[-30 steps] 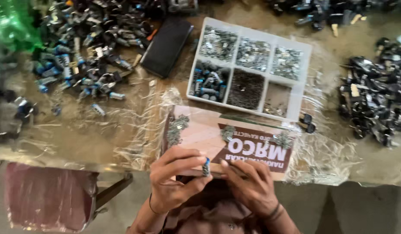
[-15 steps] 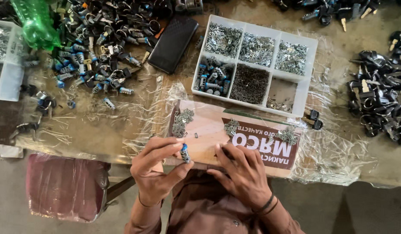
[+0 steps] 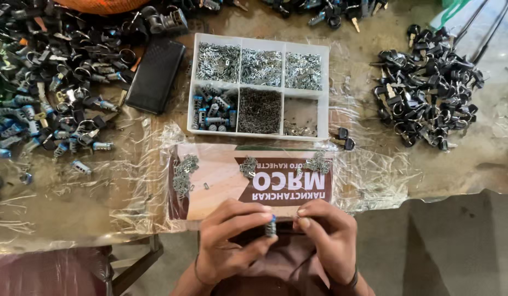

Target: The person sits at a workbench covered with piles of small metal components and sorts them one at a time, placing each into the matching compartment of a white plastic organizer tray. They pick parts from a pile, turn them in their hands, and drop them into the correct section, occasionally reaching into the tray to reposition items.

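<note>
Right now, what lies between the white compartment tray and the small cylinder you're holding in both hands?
In the head view, a printed cardboard sheet spans the stretch from white compartment tray to small cylinder, carrying three small piles of metal pieces.

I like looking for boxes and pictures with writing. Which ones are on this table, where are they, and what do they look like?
Printed card: flat on the table edge, above both hands; rectangular, tan and dark red with white lettering.
Compartment box: behind the card; white, rectangular, six sections of small metal parts.
Black case: left of the box; flat, rectangular.
</note>
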A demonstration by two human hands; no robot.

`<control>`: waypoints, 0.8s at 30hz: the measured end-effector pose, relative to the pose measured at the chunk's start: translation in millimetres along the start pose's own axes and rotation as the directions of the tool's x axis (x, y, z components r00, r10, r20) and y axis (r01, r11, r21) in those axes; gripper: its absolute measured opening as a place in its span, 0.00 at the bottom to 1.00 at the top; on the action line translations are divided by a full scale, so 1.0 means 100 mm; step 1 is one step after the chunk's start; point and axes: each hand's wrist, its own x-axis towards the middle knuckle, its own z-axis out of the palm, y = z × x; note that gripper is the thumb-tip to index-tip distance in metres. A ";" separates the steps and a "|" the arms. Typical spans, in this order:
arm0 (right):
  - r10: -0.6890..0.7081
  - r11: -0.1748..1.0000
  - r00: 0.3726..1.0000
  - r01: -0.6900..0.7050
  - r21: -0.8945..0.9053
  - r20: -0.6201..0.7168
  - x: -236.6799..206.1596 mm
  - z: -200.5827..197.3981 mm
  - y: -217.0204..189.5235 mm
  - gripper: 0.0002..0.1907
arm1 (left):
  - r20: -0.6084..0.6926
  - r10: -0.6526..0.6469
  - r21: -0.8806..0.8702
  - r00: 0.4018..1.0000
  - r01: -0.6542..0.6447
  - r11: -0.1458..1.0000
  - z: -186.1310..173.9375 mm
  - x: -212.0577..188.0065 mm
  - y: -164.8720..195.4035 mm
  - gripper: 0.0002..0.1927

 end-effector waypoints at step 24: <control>-0.676 0.561 0.720 0.641 -0.524 0.158 0.03 0.10 -0.23 0.11 | 0.042 -0.012 -0.015 0.999 0.013 1.000 0.39 0.05 -0.11 0.23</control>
